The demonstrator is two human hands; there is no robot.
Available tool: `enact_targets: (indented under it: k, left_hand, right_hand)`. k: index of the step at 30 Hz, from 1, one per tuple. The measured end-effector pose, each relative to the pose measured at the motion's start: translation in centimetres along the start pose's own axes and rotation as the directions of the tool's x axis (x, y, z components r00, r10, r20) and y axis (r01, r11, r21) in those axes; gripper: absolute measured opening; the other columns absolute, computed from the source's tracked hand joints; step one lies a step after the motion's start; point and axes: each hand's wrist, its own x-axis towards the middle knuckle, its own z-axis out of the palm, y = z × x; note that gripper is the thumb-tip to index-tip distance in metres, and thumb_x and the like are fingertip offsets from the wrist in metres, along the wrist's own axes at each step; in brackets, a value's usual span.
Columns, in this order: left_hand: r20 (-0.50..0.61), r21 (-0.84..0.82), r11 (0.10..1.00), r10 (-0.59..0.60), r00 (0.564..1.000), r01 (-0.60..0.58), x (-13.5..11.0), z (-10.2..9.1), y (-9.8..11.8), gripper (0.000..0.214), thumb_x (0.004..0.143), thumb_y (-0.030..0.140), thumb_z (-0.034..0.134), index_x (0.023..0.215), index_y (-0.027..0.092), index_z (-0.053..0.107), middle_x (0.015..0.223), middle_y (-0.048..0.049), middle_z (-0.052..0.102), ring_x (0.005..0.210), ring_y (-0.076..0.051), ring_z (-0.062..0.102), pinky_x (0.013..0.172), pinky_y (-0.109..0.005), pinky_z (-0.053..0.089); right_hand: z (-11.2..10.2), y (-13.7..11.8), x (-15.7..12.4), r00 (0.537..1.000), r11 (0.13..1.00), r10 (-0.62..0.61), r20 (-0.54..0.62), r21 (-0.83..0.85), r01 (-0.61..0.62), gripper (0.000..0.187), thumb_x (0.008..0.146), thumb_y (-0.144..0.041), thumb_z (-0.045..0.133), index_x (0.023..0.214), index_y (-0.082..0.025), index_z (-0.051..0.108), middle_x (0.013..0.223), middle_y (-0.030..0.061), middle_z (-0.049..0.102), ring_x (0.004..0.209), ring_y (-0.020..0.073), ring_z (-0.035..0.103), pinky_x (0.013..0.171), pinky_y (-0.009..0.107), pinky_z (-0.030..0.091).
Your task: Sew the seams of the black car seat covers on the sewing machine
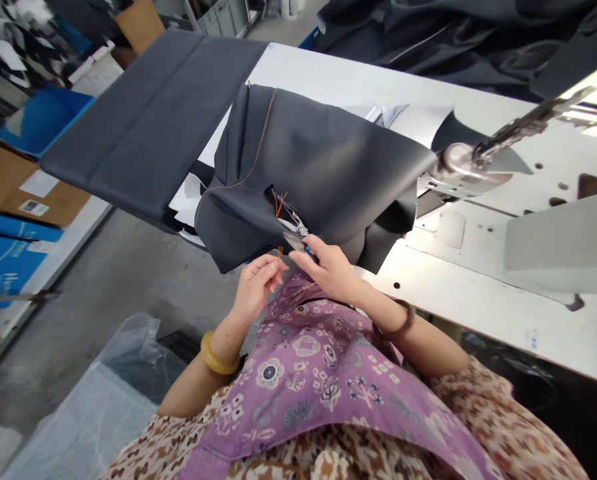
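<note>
A black leather-like piece (328,147) with a line of orange stitching lies draped over the white table in front of me. Loose orange threads (280,203) stick up by an opening in it, where some whitish material shows. My right hand (331,270) is closed round a pair of thread snips (294,241), whose blades point left near the piece's front edge. Just left of them, my left hand (261,285) pinches a short orange thread (280,252) between thumb and fingers. The snips' handle is mostly hidden in my palm.
A sewing machine (458,167) stands on the white table (318,63) at right. A large flat black panel (148,113) covers the table's left end. More black material (453,40) is heaped behind. Cardboard and blue boxes (13,250) stand at left, clear plastic (103,400) below.
</note>
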Motion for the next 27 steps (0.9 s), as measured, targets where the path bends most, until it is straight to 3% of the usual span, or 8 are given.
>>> enact_targets:
  k: [3,8,13,16,19,23,25,27]
  left_hand:
    - [0.126,0.065,0.997,-0.044,0.991,0.036,0.1,1.8,-0.6,0.031,0.070,0.044,0.072,0.063,0.015,0.061,0.048,0.0040,0.050,0.042,-0.005,0.037,0.043,-0.019,0.027]
    - [0.341,0.276,0.960,-0.060,0.938,-0.039,0.8,6.8,-0.9,0.035,0.074,0.050,0.068,0.068,0.016,0.063,0.049,0.0049,0.047,0.042,-0.006,0.035,0.042,-0.020,0.026]
    - [0.642,0.427,0.900,-0.230,0.731,-0.092,1.7,13.7,-2.7,0.036,0.076,0.049,0.066,0.061,0.017,0.060,0.050,0.0034,0.048,0.043,-0.007,0.036,0.043,-0.021,0.026]
    - [0.733,0.482,0.876,-0.388,0.558,-0.024,1.3,18.4,-5.2,0.043,0.073,0.056,0.065,0.059,0.017,0.055,0.049,0.0039,0.046,0.042,-0.007,0.034,0.042,-0.021,0.026]
    - [0.779,0.527,0.848,-0.453,0.434,-0.061,0.7,21.7,-7.2,0.042,0.076,0.056,0.061,0.087,0.016,0.064,0.063,0.0007,0.058,0.044,-0.009,0.042,0.045,-0.023,0.036]
    - [0.859,0.457,0.684,-0.175,0.481,-0.568,2.4,22.3,-6.9,0.039,0.087,0.038,0.051,0.122,0.022,0.056,0.101,-0.0071,0.067,0.076,-0.017,0.062,0.075,-0.032,0.050]
    - [0.882,0.370,0.426,0.116,0.456,-0.826,4.5,21.5,-5.5,0.029,0.087,0.031,0.052,0.112,0.021,0.063,0.101,-0.0090,0.068,0.089,-0.022,0.062,0.086,-0.037,0.047]
    - [0.848,0.342,0.162,0.372,0.378,-0.926,6.8,20.7,-3.7,0.022,0.085,0.025,0.055,0.103,0.021,0.067,0.098,-0.0109,0.069,0.094,-0.025,0.062,0.091,-0.042,0.045]
  right_hand:
    - [-0.5,1.1,-1.5,0.999,0.932,-0.016,-0.052,0.362,0.034,0.034,0.080,-0.051,0.056,0.079,-0.018,0.051,0.064,-0.0035,0.053,0.058,0.0083,0.043,0.057,0.021,0.035]
    - [-1.7,4.5,-5.3,0.929,0.868,0.199,-0.313,0.496,-0.018,0.036,0.079,-0.054,0.054,0.072,-0.019,0.048,0.060,-0.0038,0.049,0.057,0.0086,0.042,0.056,0.022,0.035]
    - [-3.8,8.8,-11.5,0.863,0.796,0.269,-0.428,0.604,0.051,0.038,0.080,-0.054,0.057,0.086,-0.017,0.058,0.072,0.0001,0.059,0.062,0.0098,0.049,0.059,0.023,0.040]
    - [-3.9,11.2,-15.6,0.701,0.837,0.371,-0.609,0.546,0.031,0.034,0.082,-0.051,0.057,0.077,-0.017,0.057,0.066,-0.0003,0.058,0.057,0.0091,0.046,0.057,0.023,0.038]
    - [-3.7,14.8,-19.8,0.434,0.822,0.552,-0.712,0.551,-0.142,0.034,0.082,-0.050,0.053,0.074,-0.017,0.054,0.066,0.0005,0.058,0.060,0.0110,0.048,0.060,0.025,0.038]
    - [-5.3,21.4,-25.8,0.070,0.469,0.817,-0.573,0.588,-0.659,0.037,0.074,-0.052,0.062,0.080,-0.017,0.052,0.070,0.0016,0.059,0.064,0.0147,0.051,0.058,0.025,0.032]
    - [-7.6,24.7,-27.8,0.004,0.335,0.825,-0.566,0.482,-0.809,0.043,0.077,-0.054,0.061,0.096,-0.016,0.052,0.082,0.0045,0.063,0.072,0.0177,0.055,0.059,0.025,0.031]
    - [-10.5,27.5,-28.4,0.039,0.314,0.792,-0.610,0.351,-0.882,0.045,0.086,-0.051,0.052,0.113,-0.015,0.050,0.102,0.0094,0.063,0.086,0.0207,0.058,0.064,0.026,0.035]
